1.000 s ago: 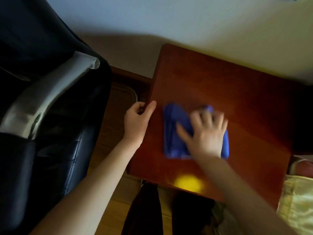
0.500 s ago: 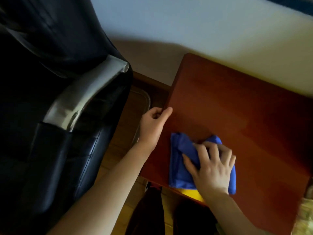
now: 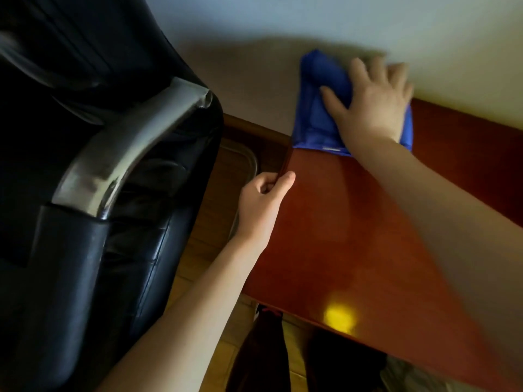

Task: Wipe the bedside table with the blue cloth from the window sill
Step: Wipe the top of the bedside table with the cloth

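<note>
- My right hand (image 3: 373, 100) lies flat with fingers spread wide, palm pressed down on the blue cloth (image 3: 317, 114); it pins the cloth rather than closing around it.
- The cloth sits at the far left corner of the bedside table (image 3: 353, 227), up against the wall (image 3: 283, 29), and its far end rises a little against the wall.
- The cloth looks folded, with a pale tag at its near edge; the fingertips are blurred, so I cannot tell exactly where they end.
- My left hand (image 3: 263, 202) grips the left edge of the table, thumb on top of the wood and fingers curled over the side.
- The table top is reddish-brown and glossy, with a yellow spot of reflected light (image 3: 339, 318) near its front edge.
- My right forearm crosses the table diagonally from the lower right.
- To the left stands a black leather chair (image 3: 85, 264) with a shiny metal armrest (image 3: 124, 154), apart from the table.
- Between chair and table I see wooden floor (image 3: 203, 250) and a dark baseboard along the wall.
- Below the front edge of the table, dark trouser legs (image 3: 260, 352) show.
</note>
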Demonstrator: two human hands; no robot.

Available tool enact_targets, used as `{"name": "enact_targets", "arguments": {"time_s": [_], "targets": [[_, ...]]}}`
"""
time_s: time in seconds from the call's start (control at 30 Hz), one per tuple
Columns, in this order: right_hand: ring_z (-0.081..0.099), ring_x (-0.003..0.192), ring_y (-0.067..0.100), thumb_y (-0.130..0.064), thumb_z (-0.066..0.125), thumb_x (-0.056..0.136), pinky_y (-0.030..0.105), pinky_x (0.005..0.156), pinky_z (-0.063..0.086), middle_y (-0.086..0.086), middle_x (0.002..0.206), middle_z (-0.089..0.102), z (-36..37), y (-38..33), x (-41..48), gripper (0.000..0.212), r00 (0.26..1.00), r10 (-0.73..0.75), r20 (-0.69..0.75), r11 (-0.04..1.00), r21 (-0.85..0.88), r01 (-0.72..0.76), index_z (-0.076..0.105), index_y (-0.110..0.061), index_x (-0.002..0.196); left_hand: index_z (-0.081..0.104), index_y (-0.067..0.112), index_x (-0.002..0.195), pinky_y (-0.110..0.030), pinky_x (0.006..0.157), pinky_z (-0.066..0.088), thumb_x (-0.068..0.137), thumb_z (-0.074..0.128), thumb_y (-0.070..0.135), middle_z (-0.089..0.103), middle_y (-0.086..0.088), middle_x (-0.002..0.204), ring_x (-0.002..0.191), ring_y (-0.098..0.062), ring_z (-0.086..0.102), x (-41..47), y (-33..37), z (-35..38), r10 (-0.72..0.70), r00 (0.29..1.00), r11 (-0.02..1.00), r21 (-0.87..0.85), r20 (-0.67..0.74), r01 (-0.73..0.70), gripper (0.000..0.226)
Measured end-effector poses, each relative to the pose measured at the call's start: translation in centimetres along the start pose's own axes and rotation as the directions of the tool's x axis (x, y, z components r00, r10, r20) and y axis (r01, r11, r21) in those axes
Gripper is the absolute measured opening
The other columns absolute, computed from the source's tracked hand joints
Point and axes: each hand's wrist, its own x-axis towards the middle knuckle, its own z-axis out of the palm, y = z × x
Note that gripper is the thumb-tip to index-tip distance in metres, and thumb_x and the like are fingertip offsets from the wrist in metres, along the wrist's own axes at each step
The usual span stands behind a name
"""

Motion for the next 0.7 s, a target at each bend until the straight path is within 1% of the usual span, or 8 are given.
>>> {"name": "enact_targets", "arguments": {"time_s": [0.1, 0.2, 0.3, 0.4, 0.53, 0.57, 0.63, 0.7], "targets": [[0.042, 0.116, 0.043, -0.059, 0.040, 0.089, 0.050, 0.091, 0.034, 0.017, 0.128, 0.051, -1.1, 3.8, -2.5, 0.056, 0.978, 0.208, -0.023, 0.977, -0.036, -0.209, 0.051, -0.017, 0.123, 0.065, 0.014, 0.086, -0.011, 0.063, 0.046, 0.088, 0.068, 0.036, 0.064, 0.000, 0.080, 0.075, -0.006, 0.058, 0.1, 0.0, 0.0, 0.008, 1.000, 1.000, 0.028, 0.017, -0.008, 0.022], [0.039, 0.120, 0.044, -0.056, 0.038, 0.089, 0.051, 0.094, 0.030, 0.020, 0.127, 0.049, -0.9, 1.9, -2.5, 0.054, 0.938, 0.343, -0.046, 0.937, -0.057, -0.345, 0.049, -0.016, 0.124, 0.061, 0.019, 0.084, -0.016, 0.065, 0.045, 0.090, 0.064, 0.038, 0.062, -0.002, 0.080, 0.073, -0.003, 0.057, 0.0, 0.2, 0.1, 0.016, 0.999, 0.997, 0.079, 0.032, -0.018, 0.020], [0.035, 0.128, 0.042, -0.052, 0.038, 0.089, 0.051, 0.097, 0.027, 0.019, 0.136, 0.045, 0.1, -1.9, 0.0, 0.054, 0.964, 0.264, -0.006, 0.964, -0.020, -0.264, 0.045, -0.020, 0.132, 0.059, 0.027, 0.082, -0.010, 0.062, 0.045, 0.092, 0.059, 0.042, 0.060, 0.009, 0.077, 0.065, 0.010, 0.056, 0.1, 0.0, 0.0, 0.023, 0.998, 0.992, 0.126, 0.061, -0.031, 0.018], [0.036, 0.128, 0.041, -0.053, 0.033, 0.091, 0.051, 0.096, 0.029, 0.019, 0.136, 0.044, 0.1, -2.4, 0.8, 0.054, 0.983, 0.182, -0.013, 0.983, -0.035, -0.183, 0.044, -0.019, 0.131, 0.063, 0.021, 0.101, -0.014, 0.070, 0.043, 0.095, 0.052, 0.048, 0.060, 0.017, 0.085, 0.083, 0.005, 0.059, 0.2, 0.1, 0.0, -0.028, 0.996, 0.987, 0.158, 0.084, 0.015, 0.030], [0.041, 0.119, 0.045, -0.055, 0.036, 0.091, 0.052, 0.094, 0.032, 0.020, 0.126, 0.050, -1.1, 2.0, -4.1, 0.054, 0.975, 0.223, -0.003, 0.975, -0.014, -0.223, 0.048, -0.016, 0.125, 0.053, 0.025, 0.137, -0.025, 0.100, 0.040, 0.096, 0.046, 0.054, 0.057, 0.013, 0.131, 0.122, -0.006, 0.051, 0.3, 0.6, -0.2, -0.187, 0.976, 0.982, 0.035, 0.113, 0.184, 0.051], [0.043, 0.116, 0.046, -0.055, 0.039, 0.091, 0.054, 0.093, 0.033, 0.022, 0.124, 0.051, -1.4, 2.7, -6.4, 0.052, 0.966, 0.260, 0.001, 0.965, -0.020, -0.260, 0.049, -0.015, 0.123, 0.053, 0.027, 0.137, -0.033, 0.107, 0.040, 0.093, 0.047, 0.058, 0.057, 0.009, 0.137, 0.127, -0.011, 0.052, 0.3, 0.8, -0.3, -0.220, 0.967, 0.975, 0.013, 0.125, 0.220, 0.055], [0.046, 0.107, 0.047, -0.052, 0.045, 0.090, 0.057, 0.089, 0.036, 0.024, 0.117, 0.054, -2.1, 2.9, -12.5, 0.048, 0.969, 0.246, 0.031, 0.969, -0.035, -0.245, 0.053, -0.013, 0.117, 0.066, 0.027, 0.121, -0.044, 0.105, 0.048, 0.091, 0.050, 0.058, 0.069, 0.001, 0.123, 0.115, -0.018, 0.064, 0.3, 0.9, -0.5, -0.226, 0.963, 0.973, -0.020, 0.145, 0.231, 0.046], [0.045, 0.097, 0.041, -0.050, 0.050, 0.088, 0.055, 0.082, 0.038, 0.019, 0.110, 0.054, -2.8, 1.3, -19.6, 0.042, 0.996, 0.036, 0.088, 0.999, 0.016, -0.037, 0.057, -0.015, 0.110, 0.073, 0.019, 0.105, -0.050, 0.099, 0.052, 0.096, 0.053, 0.044, 0.075, -0.010, 0.108, 0.103, -0.027, 0.070, 0.2, 0.9, -0.5, -0.202, 0.964, 0.969, -0.105, 0.171, 0.222, 0.033]]}}
